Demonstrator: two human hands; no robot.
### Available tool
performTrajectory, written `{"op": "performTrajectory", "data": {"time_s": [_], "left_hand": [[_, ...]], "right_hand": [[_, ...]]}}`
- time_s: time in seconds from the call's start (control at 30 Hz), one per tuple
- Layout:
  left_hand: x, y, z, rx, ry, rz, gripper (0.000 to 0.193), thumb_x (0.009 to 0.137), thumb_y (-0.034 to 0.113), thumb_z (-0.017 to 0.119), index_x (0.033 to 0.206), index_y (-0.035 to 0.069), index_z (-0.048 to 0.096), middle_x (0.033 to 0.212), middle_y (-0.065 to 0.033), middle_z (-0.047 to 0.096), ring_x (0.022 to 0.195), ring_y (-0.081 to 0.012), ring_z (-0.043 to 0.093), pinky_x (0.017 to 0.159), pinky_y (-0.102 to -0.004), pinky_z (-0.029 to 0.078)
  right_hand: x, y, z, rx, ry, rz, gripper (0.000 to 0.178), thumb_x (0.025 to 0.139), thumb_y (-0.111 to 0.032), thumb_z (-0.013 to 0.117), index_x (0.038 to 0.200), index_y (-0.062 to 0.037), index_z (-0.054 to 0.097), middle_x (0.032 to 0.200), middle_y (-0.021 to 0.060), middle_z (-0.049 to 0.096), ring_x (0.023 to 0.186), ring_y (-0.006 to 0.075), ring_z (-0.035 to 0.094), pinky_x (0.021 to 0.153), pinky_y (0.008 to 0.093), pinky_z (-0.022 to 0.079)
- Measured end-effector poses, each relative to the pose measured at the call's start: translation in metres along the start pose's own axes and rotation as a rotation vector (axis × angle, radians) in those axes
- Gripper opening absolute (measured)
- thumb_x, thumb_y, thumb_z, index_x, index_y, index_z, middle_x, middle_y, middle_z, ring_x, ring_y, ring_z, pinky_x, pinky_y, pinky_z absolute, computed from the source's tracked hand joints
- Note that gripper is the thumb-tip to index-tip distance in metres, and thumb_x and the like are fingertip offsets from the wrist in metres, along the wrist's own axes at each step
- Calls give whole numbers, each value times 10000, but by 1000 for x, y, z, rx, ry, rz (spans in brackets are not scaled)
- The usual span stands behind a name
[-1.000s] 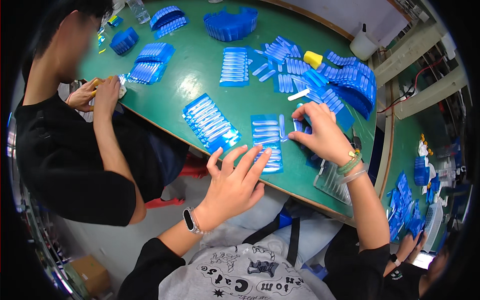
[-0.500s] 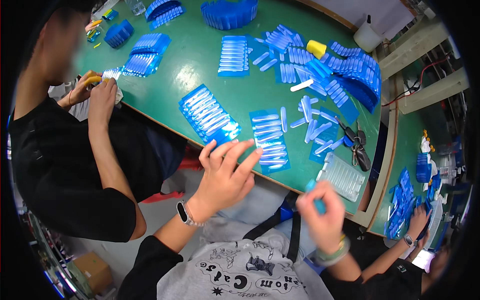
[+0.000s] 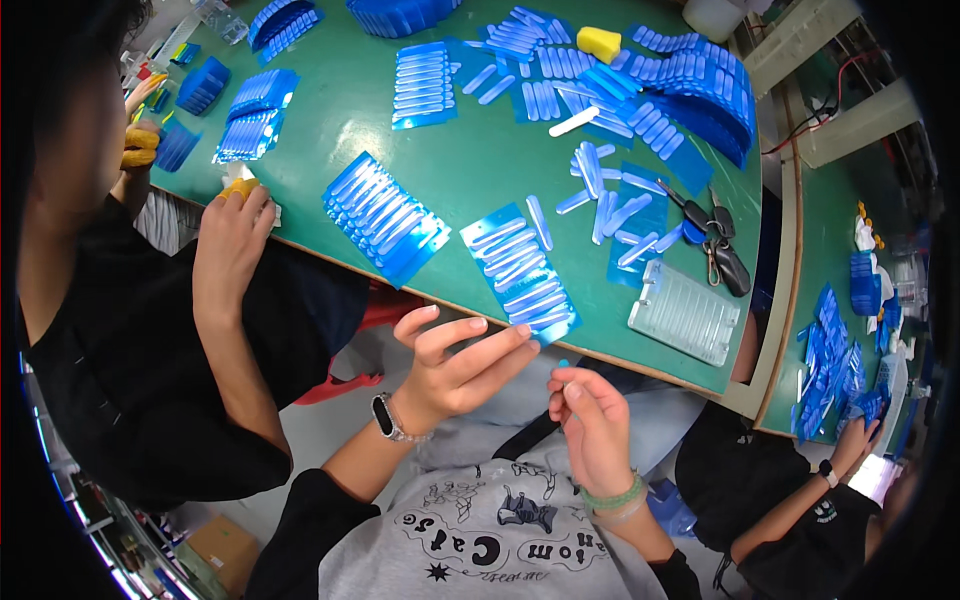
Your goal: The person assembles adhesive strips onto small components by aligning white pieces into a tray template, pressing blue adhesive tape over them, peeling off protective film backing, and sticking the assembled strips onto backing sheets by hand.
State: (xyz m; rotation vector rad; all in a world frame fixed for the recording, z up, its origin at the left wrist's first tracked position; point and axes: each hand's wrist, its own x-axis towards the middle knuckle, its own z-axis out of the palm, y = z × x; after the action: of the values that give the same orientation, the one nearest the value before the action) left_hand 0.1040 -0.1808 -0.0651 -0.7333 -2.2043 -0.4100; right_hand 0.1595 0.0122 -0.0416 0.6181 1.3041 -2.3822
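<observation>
Packaging only: blue backing sheet carrying a row of white capsule-shaped pieces (image 3: 520, 272) is lying at the near edge of the green table (image 3: 340, 130); my left hand (image 3: 455, 365) is touching its lower corner. A second blue sheet of white pieces (image 3: 385, 218) is sitting just left of it. A clear ribbed plastic tray (image 3: 685, 312) is sitting to the right near the edge. A brown cardboard box (image 3: 225, 550) is standing on the floor, lower left.

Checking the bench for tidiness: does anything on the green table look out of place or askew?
A bunch of keys lies among the loose pale strips, unlike everything around. The blue sheet by the left hand overhangs the table edge.
</observation>
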Motion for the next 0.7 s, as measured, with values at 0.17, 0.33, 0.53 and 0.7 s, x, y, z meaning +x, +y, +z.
{"op": "performTrajectory", "data": {"time_s": [0.17, 0.33, 0.53, 0.7], "left_hand": [[-5, 32, 3, -107, 44, -15, 252, 740, 212, 802, 882, 402, 715, 1116, 173, 587, 1125, -145, 419, 1037, -414, 314], [-18, 41, 3, -189, 3, -23, 217, 743, 253, 809, 864, 396, 697, 1139, 186, 603, 1113, -141, 435, 1013, -412, 324], [-21, 42, -9, -247, -3, -79, 277, 715, 152, 825, 918, 293, 700, 1132, 20, 597, 1039, -190, 463, 923, -428, 388], [-25, 61, -15, -1524, -90, -1158, 503, 887, -12, 657, 1321, 69, 418, 1095, -123, 597, 980, -179, 578, 872, -328, 460]], "right_hand": [[-1, -6, -3, 39, -22, -37, 194, 960, -172, 635, 1062, -10, 666, 978, 47, 685, 816, 98, 582, 734, 251, 449], [-2, -8, -11, 63, 54, -36, 171, 962, -168, 643, 1007, -5, 671, 894, 36, 695, 763, 90, 620, 682, 249, 475], [2, -7, -14, 9, 51, -48, 182, 963, -153, 642, 979, 26, 670, 844, 80, 698, 708, 125, 659, 648, 255, 537], [-1, -14, -7, -51, 29, -38, 188, 970, -138, 626, 969, 46, 664, 857, 121, 712, 718, 154, 693, 662, 275, 572]]}}
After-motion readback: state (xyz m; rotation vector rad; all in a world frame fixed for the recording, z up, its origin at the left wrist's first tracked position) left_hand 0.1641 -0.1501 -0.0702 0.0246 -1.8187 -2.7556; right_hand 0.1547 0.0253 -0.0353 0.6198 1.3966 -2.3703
